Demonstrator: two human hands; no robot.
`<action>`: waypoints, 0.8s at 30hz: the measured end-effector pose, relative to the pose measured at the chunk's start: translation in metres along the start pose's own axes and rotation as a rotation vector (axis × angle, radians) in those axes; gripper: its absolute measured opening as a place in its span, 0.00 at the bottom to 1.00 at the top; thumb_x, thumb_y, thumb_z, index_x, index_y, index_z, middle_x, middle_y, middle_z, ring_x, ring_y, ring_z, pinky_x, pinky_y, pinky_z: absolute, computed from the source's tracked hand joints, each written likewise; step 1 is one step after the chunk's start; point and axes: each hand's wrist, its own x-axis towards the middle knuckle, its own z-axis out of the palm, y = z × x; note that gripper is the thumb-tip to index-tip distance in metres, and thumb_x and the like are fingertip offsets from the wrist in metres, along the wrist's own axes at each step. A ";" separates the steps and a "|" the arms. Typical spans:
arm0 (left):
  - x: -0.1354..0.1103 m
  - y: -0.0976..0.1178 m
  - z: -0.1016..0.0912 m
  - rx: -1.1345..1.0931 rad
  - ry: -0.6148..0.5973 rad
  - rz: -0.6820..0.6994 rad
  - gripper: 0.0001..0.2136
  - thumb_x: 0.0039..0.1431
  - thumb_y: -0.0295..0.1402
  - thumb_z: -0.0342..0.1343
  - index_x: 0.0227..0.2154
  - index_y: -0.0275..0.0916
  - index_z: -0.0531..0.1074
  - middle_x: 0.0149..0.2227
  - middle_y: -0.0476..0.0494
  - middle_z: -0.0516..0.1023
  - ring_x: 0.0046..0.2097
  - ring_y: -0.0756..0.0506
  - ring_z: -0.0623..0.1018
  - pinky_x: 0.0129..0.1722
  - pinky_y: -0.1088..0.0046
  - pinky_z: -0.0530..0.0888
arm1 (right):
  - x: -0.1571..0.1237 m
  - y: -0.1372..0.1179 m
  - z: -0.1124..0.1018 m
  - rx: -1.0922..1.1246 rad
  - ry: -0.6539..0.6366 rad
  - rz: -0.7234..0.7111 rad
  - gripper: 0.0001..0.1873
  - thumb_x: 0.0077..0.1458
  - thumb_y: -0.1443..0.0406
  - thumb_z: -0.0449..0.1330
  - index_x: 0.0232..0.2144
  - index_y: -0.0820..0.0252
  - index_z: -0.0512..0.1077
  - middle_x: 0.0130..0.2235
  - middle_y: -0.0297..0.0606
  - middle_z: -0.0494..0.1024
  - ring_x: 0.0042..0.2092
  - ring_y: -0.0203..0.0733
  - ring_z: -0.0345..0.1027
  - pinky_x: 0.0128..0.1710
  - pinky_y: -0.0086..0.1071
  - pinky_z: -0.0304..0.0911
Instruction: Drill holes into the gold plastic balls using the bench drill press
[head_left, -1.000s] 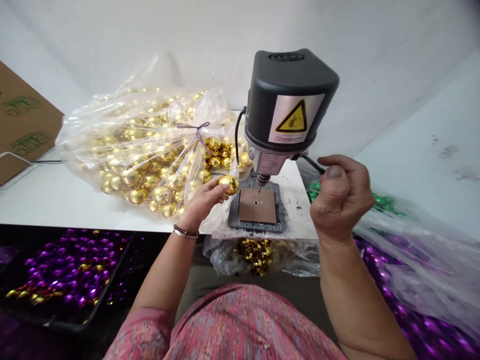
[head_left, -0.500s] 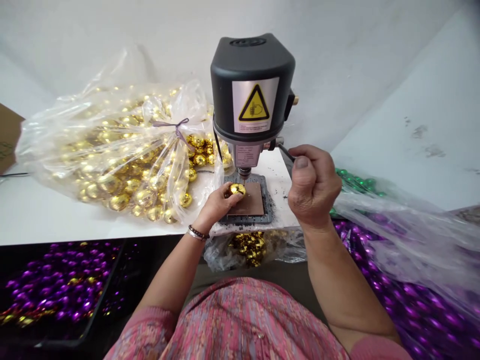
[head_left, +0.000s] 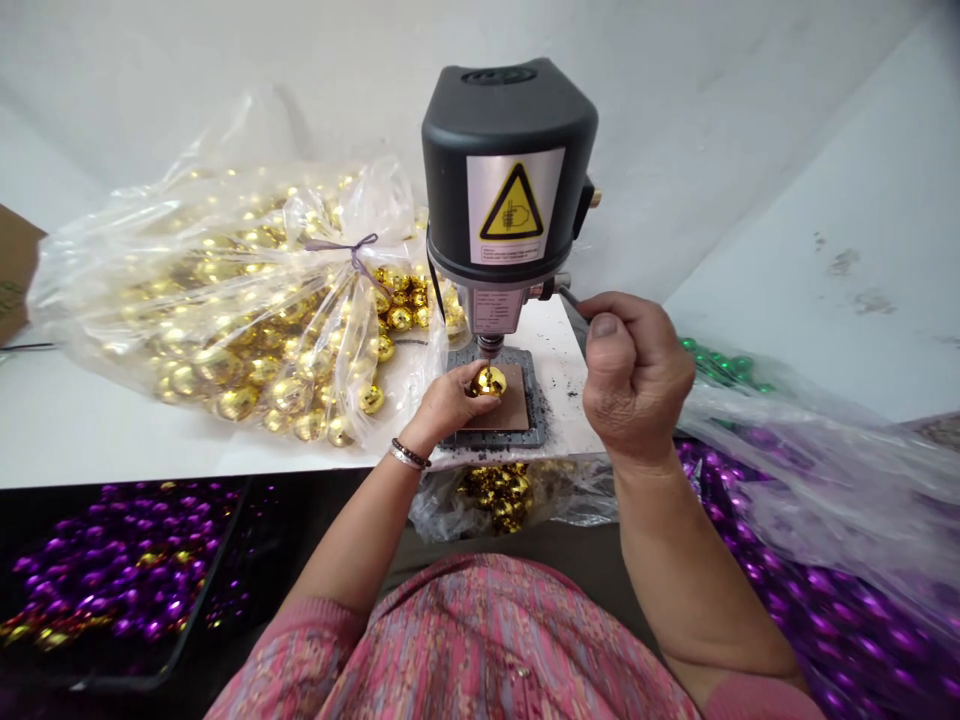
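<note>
Standing by the white counter (head_left: pixel 225 465), watching one person at a drill press with a dark grey, boxy motor housing (head_left: pixel 510 130); yellow-and-black triangular warning label (head_left: pixel 516 207) on its front

Left hand (head_left: pixel 450 405): grasping a shiny gold faceted ball (head_left: pixel 491 382) between thumb and fingers, from the ball's left side. Ball sits directly below the drill chuck (head_left: pixel 490 345), over a flat brown square board (head_left: pixel 517 408). Thin bit meets the top of the ball or nearly so; cannot tell how far in. Cannot tell either whether the ball rests on the board. Dark beaded and silver bracelets (head_left: pixel 410 455) on that wrist

Right hand (head_left: pixel 637 380): curled into a fist around a thin metal lever (head_left: pixel 572 298) on the press's right side, thumb uppermost

Board lies on a grey metal base (head_left: pixel 534 430); dark crumbs (head_left: pixel 551 400) scattered around it

Left of the press: large clear plastic bag (head_left: pixel 187 330) full of gold balls, gathered with a purple tie (head_left: pixel 352 245). Below the counter's front edge, more gold balls (head_left: pixel 499 495) in clear plastic. Lower left, a black tray (head_left: pixel 176 655) of purple balls with some gold. Right side: green balls (head_left: pixel 720 365), then purple balls (head_left: pixel 817 600) partly under clear plastic sheeting (head_left: pixel 840 480)
</note>
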 end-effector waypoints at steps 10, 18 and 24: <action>-0.007 0.007 -0.001 -0.023 0.005 -0.017 0.26 0.53 0.35 0.64 0.57 0.40 0.73 0.49 0.46 0.82 0.48 0.44 0.79 0.50 0.71 0.72 | -0.019 0.018 0.010 -0.103 0.078 -0.159 0.12 0.61 0.68 0.52 0.39 0.59 0.76 0.34 0.34 0.80 0.35 0.35 0.72 0.38 0.30 0.67; -0.006 0.002 0.002 -0.046 0.027 -0.043 0.30 0.51 0.35 0.66 0.59 0.38 0.71 0.50 0.43 0.81 0.48 0.43 0.79 0.51 0.69 0.72 | -0.028 0.026 0.016 -0.088 0.101 -0.219 0.13 0.59 0.71 0.52 0.43 0.59 0.74 0.37 0.36 0.79 0.38 0.35 0.72 0.40 0.30 0.66; -0.005 -0.002 0.004 -0.124 0.012 -0.040 0.29 0.50 0.35 0.66 0.58 0.38 0.72 0.47 0.45 0.82 0.46 0.44 0.79 0.48 0.71 0.73 | -0.044 0.038 0.024 -0.082 0.085 -0.186 0.12 0.60 0.70 0.52 0.41 0.59 0.74 0.36 0.37 0.79 0.39 0.36 0.72 0.40 0.31 0.66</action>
